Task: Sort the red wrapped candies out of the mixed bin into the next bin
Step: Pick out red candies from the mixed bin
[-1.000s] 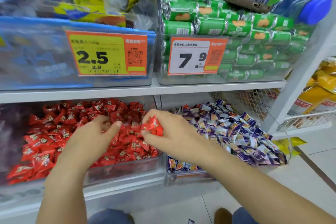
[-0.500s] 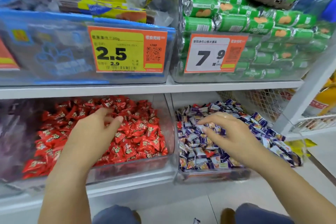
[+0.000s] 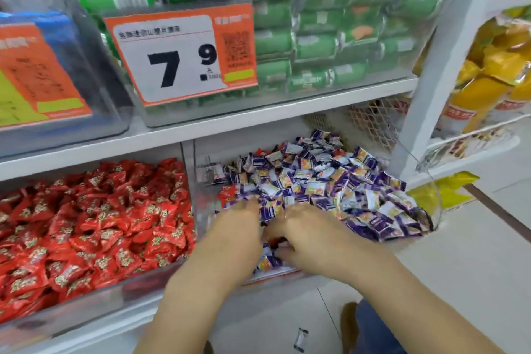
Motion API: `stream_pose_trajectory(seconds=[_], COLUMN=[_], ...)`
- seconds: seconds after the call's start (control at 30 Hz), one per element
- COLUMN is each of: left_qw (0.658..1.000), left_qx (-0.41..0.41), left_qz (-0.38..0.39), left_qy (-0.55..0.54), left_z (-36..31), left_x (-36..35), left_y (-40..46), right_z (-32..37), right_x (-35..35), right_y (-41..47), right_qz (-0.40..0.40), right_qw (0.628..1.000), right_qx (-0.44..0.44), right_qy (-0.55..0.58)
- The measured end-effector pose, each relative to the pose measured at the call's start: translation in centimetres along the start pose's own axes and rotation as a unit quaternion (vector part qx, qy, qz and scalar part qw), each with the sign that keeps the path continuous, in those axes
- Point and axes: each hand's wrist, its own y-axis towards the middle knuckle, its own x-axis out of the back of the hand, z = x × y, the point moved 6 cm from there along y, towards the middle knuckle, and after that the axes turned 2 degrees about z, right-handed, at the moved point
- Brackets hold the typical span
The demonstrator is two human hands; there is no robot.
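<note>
The mixed bin (image 3: 205, 211) of purple and white candies (image 3: 330, 181) sits on the low shelf. To its left stands the bin (image 3: 115, 294) full of red wrapped candies (image 3: 100, 227). Both of my hands are inside the mixed bin at its front. My left hand (image 3: 235, 234) reaches forward with its fingers pushed into the pile. My right hand (image 3: 311, 237) curls fingers and thumb around a dark red candy (image 3: 273, 241) between the two hands. Another red candy (image 3: 227, 192) lies just beyond my left fingertips, and one more (image 3: 260, 151) shows at the back.
Above, a clear bin of green packs (image 3: 316, 23) carries a 7.9 price tag (image 3: 181, 54). A white shelf post (image 3: 436, 66) rises at the right, with yellow packs (image 3: 494, 72) in a wire basket beyond it. A yellow packet (image 3: 442, 190) and a small wrapper (image 3: 300, 339) lie on the floor.
The view has swung right and closer. My left hand left the red bin and joined the right in the mixed bin. The right hand moved to the bin's front and curled on a candy.
</note>
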Motion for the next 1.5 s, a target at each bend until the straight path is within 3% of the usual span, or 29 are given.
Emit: stream_pose_trajectory(seconds=[0.1, 0.2, 0.3, 0.43, 0.5, 0.67, 0.77, 0.9, 1.1, 1.27, 1.5], left_qw=[0.999, 0.999, 0.999, 0.982, 0.970, 0.973, 0.974, 0.978, 0.955, 0.975, 0.994], left_qx=[0.012, 0.014, 0.044, 0.170, 0.212, 0.175, 0.191, 0.209, 0.151, 0.101, 0.076], left_qz=[0.037, 0.027, -0.005, 0.013, 0.014, 0.082, 0.062, 0.001, -0.192, -0.143, -0.077], left_qy=[-0.002, -0.013, 0.000, 0.075, 0.115, 0.130, 0.102, 0.000, -0.167, -0.134, 0.011], left_z=[-0.6, -1.4, -1.6, 0.0, 1.3, 2.9, 2.9, 3.7, 1.9, -0.4, -0.5], left_x=[-1.8, -2.2, -1.1, -0.2, 0.4, -1.8, -2.4, -1.4, 4.0, 3.6, 0.7], left_y=[1.3, 2.1, 2.7, 4.5, 6.7, 10.6, 10.8, 11.3, 12.5, 15.8, 17.2], right_z=[-1.1, -2.4, -3.7, -6.5, -7.7, -10.4, -11.6, -12.6, -12.7, -12.7, -12.7], right_x=[-0.8, -0.8, 0.8, 5.5, 6.4, 6.4, 5.8, 5.4, 5.7, 5.5, 6.0], right_y=[0.9, 1.2, 0.4, -2.2, -2.7, -4.9, -5.4, -5.9, -5.4, -4.8, -3.2], right_qz=[-0.011, -0.053, -0.163, -0.290, -0.267, -0.204, -0.183, -0.166, -0.165, -0.155, -0.159], right_qw=[0.997, 0.993, 0.985, 0.946, 0.948, 0.950, 0.951, 0.951, 0.948, 0.952, 0.953], right_qx=[-0.022, -0.045, -0.045, -0.099, -0.129, -0.175, -0.184, -0.198, -0.198, -0.189, -0.177], right_qy=[-0.069, -0.100, -0.016, 0.106, 0.118, 0.160, 0.166, 0.171, 0.185, 0.183, 0.186])
